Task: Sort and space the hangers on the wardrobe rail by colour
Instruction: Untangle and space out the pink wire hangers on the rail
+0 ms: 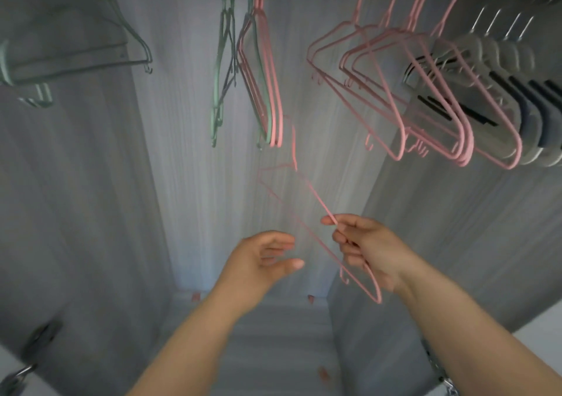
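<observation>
From the head camera, the inside of a wardrobe [188, 182] shows pale grey panels with a fine vertical wood-grain pattern, blurred by motion. The right hand [369, 251] holds a thin pink wire hanger [316, 201] off the rail, below the hanging ones; its fingers [330, 221] pinch one sloping arm of the hanger between thumb and forefinger, the other fingers curled around the wire lower down. The hanger is tilted, its hook pointing up toward the pink ones above and its rounded lower corner beside the right wrist. The left hand [263, 260] is just beside it, touching nothing, its fingers loosely spread and slightly curled, palm turned toward the hanger. Above, a tight bunch of pale green wire hangers [223, 70] hangs touching a bunch of pink hangers [272, 97], seen nearly edge-on. To the right, a wider fan of pink hangers [404, 91] hangs with rounded shoulders and small hooks on the lower bars. Farther right, thick beige hangers [498, 61] with dark strips hang packed together from silvery hooks. At upper left, more green hangers [76, 54] hang apart from the rest.
</observation>
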Motion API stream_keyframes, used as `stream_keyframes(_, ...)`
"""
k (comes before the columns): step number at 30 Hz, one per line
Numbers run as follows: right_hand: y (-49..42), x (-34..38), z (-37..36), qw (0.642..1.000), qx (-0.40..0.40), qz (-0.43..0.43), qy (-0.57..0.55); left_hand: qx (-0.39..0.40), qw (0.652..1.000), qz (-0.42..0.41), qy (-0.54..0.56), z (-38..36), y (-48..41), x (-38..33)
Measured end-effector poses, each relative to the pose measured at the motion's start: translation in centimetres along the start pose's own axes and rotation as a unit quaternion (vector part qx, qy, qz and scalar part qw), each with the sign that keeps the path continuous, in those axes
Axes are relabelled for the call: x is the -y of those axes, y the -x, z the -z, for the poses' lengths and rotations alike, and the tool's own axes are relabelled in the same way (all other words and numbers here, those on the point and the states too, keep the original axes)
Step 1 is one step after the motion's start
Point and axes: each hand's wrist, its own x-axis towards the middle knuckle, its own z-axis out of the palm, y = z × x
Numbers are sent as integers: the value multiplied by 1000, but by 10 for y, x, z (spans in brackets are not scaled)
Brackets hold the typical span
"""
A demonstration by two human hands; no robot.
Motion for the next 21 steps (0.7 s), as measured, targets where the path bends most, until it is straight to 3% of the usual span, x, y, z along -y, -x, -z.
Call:
stream_keyframes(6, -20, 24, -28, 990, -64, 37, -123, 56, 997, -27, 34, -36, 12, -18)
stream_keyframes(13, -14, 64, -71, 965, -83, 136, -211, -21, 992, -91, 88, -19, 9, -42)
stream_keyframes(21, 0, 128, -83, 956, -104, 246, -123, -41, 969, -212, 118, -9, -11, -81)
